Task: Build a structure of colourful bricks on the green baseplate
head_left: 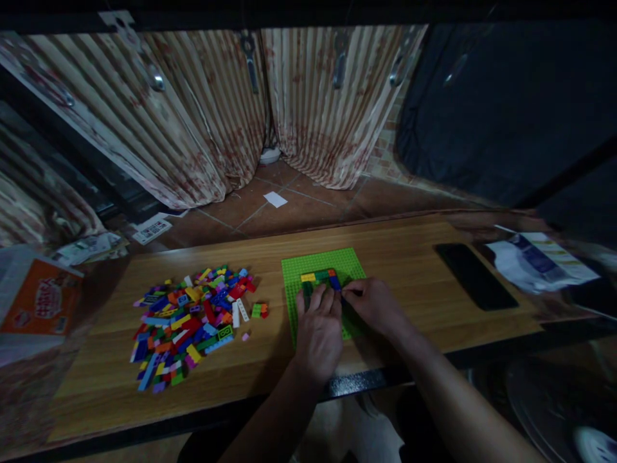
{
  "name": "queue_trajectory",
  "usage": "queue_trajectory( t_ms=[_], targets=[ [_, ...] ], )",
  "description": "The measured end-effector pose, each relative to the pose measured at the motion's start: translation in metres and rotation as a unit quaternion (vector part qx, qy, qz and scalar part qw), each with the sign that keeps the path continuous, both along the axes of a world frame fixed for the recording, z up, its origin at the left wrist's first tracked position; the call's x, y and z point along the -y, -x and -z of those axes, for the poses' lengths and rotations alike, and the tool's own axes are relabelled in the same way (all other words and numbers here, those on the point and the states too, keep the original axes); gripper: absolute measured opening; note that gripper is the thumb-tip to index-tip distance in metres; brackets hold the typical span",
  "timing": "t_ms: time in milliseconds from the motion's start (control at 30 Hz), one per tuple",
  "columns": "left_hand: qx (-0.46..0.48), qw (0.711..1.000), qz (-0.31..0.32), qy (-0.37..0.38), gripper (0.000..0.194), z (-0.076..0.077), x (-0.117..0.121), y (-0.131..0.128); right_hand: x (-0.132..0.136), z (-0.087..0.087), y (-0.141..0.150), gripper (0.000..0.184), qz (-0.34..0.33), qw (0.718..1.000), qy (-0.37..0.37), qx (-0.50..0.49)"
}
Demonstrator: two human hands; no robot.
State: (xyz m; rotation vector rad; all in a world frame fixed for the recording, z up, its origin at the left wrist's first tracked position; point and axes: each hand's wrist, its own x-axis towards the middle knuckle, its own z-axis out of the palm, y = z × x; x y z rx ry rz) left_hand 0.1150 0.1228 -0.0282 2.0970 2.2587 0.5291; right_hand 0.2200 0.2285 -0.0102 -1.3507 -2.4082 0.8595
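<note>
A light green baseplate [299, 264] lies on the wooden table, with a row of toy bricks on it: a yellow brick [308, 278], green ones and an orange one at the right end. A blue brick [335, 283] joins that end, and a dark green brick [307, 292] is on the left side. My left hand [319, 331] is curled over these bricks, thumb at the dark green one, fingers inside the row. On the right, my right hand [378, 303] makes a pinch beside the blue brick. Whatever is between its fingertips is hidden. My hands cover the plate's lower middle.
A heap of loose toy bricks [193, 321] spreads over the left of the table [409, 257]. Between heap and plate lie a small green-and-red brick cluster [260, 310] and a pink brick [245, 336]. At the right lies a black phone [476, 276]. An orange-and-white box [43, 299] stands far left.
</note>
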Motion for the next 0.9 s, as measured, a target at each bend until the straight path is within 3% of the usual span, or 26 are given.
queue_trajectory(
  t_ms=[233,567,900],
  targets=[
    [0.006,1.0,0.006,0.007,0.037,-0.006,-0.002,-0.001,0.002,0.003,-0.002,0.027,-0.01,1.0,-0.011,-0.014],
    [0.006,1.0,0.006,-0.018,0.04,0.003,0.002,0.002,-0.005,0.008,-0.011,0.026,-0.036,0.997,0.02,-0.059],
    [0.022,0.999,0.007,-0.024,0.041,0.003,0.001,0.002,-0.008,0.008,-0.01,0.024,-0.031,0.999,0.01,-0.037]
  ],
)
